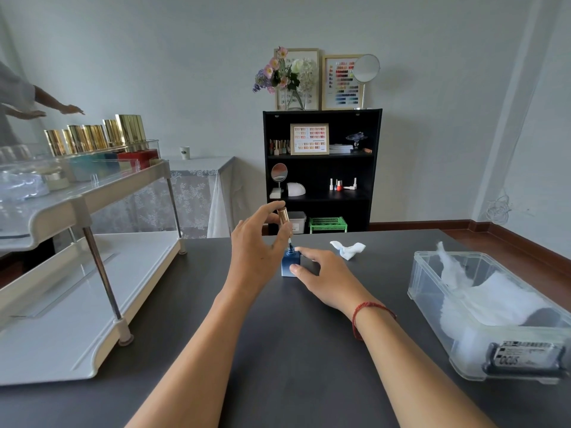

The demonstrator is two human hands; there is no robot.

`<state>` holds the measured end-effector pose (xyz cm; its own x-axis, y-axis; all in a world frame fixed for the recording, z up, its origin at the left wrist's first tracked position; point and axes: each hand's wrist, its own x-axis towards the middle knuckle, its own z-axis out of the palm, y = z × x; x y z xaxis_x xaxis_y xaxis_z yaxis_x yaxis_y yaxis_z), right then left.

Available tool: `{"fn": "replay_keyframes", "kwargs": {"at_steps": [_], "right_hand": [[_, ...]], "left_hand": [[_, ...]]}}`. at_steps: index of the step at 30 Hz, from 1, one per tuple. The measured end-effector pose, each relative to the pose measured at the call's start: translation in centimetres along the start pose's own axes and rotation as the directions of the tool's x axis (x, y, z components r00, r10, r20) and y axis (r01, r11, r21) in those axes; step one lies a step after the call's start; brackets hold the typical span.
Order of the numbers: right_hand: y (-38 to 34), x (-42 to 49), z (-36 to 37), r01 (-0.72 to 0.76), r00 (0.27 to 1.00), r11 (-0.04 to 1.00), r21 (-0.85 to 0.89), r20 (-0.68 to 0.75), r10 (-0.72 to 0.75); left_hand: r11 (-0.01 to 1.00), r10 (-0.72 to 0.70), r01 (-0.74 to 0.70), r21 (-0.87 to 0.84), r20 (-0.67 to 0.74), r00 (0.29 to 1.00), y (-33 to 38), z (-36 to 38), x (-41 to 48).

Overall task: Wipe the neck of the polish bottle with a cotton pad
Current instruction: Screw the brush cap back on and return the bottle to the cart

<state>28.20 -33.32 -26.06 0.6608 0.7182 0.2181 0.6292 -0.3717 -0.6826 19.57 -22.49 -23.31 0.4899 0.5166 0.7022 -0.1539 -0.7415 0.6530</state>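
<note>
A small blue square polish bottle (289, 263) stands upright on the dark table (278, 350). My right hand (324, 278) grips its body between thumb and index finger. My left hand (258, 251) holds the gold cap (283, 216) tilted above the bottle, and the brush stem attached to the cap reaches down to the bottle's open neck. A crumpled white cotton pad (347, 249) with a faint blue stain lies on the table just right of and behind the bottle, apart from both hands.
A clear plastic box (491, 313) of white cotton pads sits at the right. A two-tier white rack (77, 273) with gold-capped bottles fills the left. Another person's hands (52, 111) hover at far left. A black shelf (321, 168) stands behind the table.
</note>
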Motion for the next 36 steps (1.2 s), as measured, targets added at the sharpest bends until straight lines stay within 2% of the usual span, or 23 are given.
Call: {"fn": "replay_keyframes", "kwargs": {"at_steps": [10,25,31,36], "right_hand": [[0.0,0.0,0.0,-0.002,1.0,1.0,-0.007,0.003,0.002],[0.3,0.3,0.1,0.001,1.0,1.0,0.016,0.0,-0.001],[0.5,0.4,0.5,0.035,0.997,0.99,-0.137,-0.06,-0.043],[1.0,1.1,1.2,0.062,0.996,0.959,-0.276,-0.048,-0.079]], "left_hand": [[1.0,0.021,-0.021,0.002,0.042,0.999,-0.2,0.1,-0.1],[0.998,-0.022,0.013,0.057,0.153,0.988,-1.2,0.5,-0.3],[0.998,-0.053,0.049,0.033,0.14,0.989,-1.5,0.4,-0.3],[0.998,-0.056,0.049,0.046,0.17,0.984,-1.6,0.4,-0.2]]}}
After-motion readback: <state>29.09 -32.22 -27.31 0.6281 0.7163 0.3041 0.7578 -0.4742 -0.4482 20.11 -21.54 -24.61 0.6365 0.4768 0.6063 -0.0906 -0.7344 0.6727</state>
